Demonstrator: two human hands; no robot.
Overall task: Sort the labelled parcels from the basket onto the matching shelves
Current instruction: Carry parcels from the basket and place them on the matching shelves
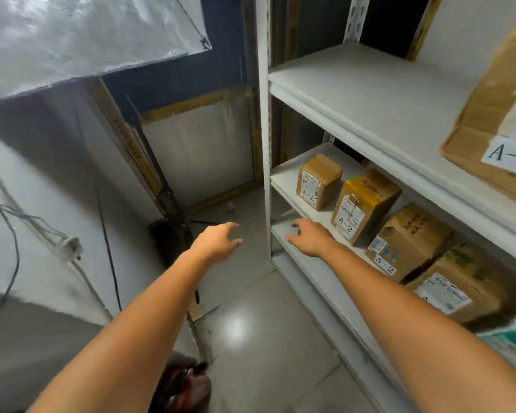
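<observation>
The left hand [218, 242] and right hand [309, 238] are empty, fingers loosely spread, the right at the edge of the shelf [283, 180] where A-2 parcels [364, 205] stand. Likely between parcels; next means fetching another from the unseen basket.

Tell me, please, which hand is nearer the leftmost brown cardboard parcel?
Right. The right hand is at the shelf edge before the leftmost brown cardboard parcel; the left hand is over the floor.

Glossy grey tiled floor [265, 293] with light glare, white wall [51, 180] with dangling black cables [16, 254], silvery foil softbox [87, 34] overhead
</observation>
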